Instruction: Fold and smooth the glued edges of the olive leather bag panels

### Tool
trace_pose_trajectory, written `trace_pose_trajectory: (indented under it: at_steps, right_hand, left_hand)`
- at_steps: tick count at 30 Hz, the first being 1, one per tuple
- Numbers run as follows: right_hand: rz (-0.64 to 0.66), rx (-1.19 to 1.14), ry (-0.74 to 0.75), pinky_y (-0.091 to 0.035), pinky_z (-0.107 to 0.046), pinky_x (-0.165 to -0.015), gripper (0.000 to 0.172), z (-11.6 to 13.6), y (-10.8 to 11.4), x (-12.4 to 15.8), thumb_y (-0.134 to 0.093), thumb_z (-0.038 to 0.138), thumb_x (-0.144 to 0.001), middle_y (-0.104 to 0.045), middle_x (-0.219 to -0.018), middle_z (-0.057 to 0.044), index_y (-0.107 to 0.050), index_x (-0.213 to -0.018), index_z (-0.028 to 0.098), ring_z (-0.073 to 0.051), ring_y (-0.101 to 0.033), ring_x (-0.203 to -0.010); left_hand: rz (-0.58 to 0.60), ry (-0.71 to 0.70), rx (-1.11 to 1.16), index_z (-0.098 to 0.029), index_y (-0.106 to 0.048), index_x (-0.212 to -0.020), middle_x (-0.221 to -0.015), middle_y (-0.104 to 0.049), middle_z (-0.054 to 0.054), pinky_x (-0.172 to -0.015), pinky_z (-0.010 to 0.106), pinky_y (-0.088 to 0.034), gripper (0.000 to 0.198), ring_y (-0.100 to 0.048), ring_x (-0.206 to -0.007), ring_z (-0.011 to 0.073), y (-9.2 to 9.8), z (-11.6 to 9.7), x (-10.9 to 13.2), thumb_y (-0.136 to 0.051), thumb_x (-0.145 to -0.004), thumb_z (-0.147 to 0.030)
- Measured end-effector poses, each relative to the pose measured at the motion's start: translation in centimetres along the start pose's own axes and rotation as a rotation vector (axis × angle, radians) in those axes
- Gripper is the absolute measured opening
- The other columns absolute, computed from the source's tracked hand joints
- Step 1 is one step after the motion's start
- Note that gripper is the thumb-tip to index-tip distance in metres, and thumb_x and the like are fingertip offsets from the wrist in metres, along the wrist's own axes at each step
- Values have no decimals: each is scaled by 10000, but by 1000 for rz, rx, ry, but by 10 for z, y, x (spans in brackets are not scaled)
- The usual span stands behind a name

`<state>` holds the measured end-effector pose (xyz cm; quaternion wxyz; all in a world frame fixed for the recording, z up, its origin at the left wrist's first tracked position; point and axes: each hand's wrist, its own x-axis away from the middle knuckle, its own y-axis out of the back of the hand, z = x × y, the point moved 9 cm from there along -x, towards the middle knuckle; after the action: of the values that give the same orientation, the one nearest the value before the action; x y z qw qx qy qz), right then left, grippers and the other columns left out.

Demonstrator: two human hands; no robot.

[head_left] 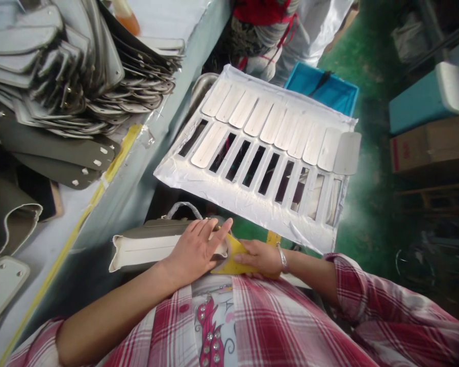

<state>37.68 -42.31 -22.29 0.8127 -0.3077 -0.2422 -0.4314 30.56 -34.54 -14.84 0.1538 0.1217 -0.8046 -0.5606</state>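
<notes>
Head view: the right hand (265, 258) grips a yellow sheet (235, 251) by its right side; the sheet meets the right end of a bag (147, 253), where the left hand (197, 248) rests, fingers spread.

The single camera sits on the person's head and looks forward and steeply down, with the shirt (168, 329) filling much of the lower edge and the left hand (197, 250) and right hand (262, 257) near, just below the middle. Farther ahead it takes in the rack (245, 201), seen slantwise from above. Its wide view reaches the table (71, 211) at left and the floor (367, 214) and blurred boxes (428, 145) at right.
</notes>
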Motion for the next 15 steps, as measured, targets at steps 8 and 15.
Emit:
trace_pose_trajectory:
  at_steps: [8,15]
  right_hand:
    - [-190,58,133,-426,-232,-421,374,5,-2,2,-438,501,-858,-582,-618,3,-511,-967,151,-117,-519,-463]
    - [-299,139,317,-489,-280,-674,334,21,-1,4,-434,420,-879,-636,-905,-70,-542,-977,119,-163,-583,-752]
  left_hand:
    - [42,-60,-49,-159,-100,-1431,-1374,-339,194,-1028,470,-251,964,-338,-1245,342,-1,1,6,-678,-689,-374]
    - [-19,-120,76,-81,-84,-1426,-1365,-369,212,-1050,456,-226,1076,-340,-1248,330,1,9,7,-527,-670,-704]
